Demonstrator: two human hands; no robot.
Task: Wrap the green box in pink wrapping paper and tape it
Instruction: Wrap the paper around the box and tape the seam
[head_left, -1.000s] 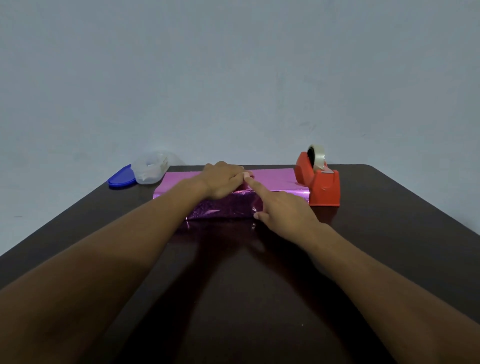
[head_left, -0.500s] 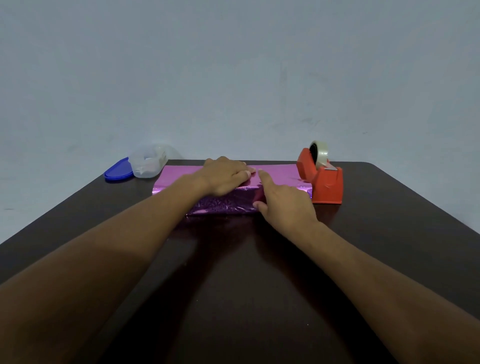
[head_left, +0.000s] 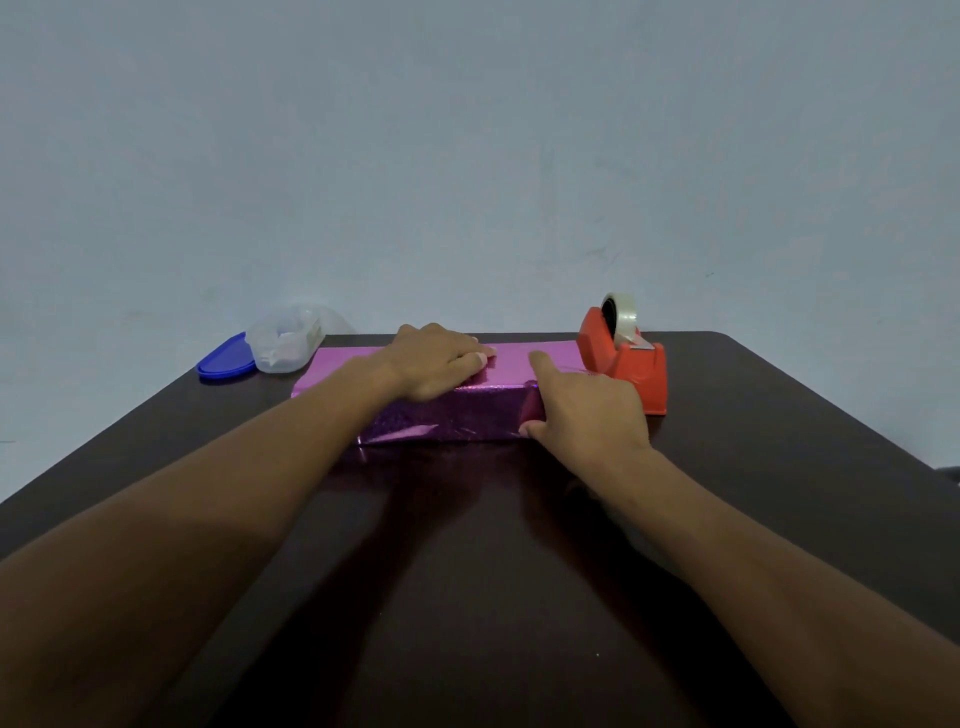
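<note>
At the far middle of the worktop (head_left: 779, 467) sits the box, covered in pink wrapping paper (head_left: 452, 415). The left hand (head_left: 434, 366) stays flat on top, fingers straight. The right hand (head_left: 582, 410) has slid rightward along it, forefinger pressing, thumb on the near side.

Both hands (head_left: 436, 364) on pink wrapping paper (head_left: 457, 415)

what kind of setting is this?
Likely a home or small-office craft table: dark wooden table against a bare pale wall, red tape dispenser, shiny pink wrapping paper, clear plastic tub.
</note>
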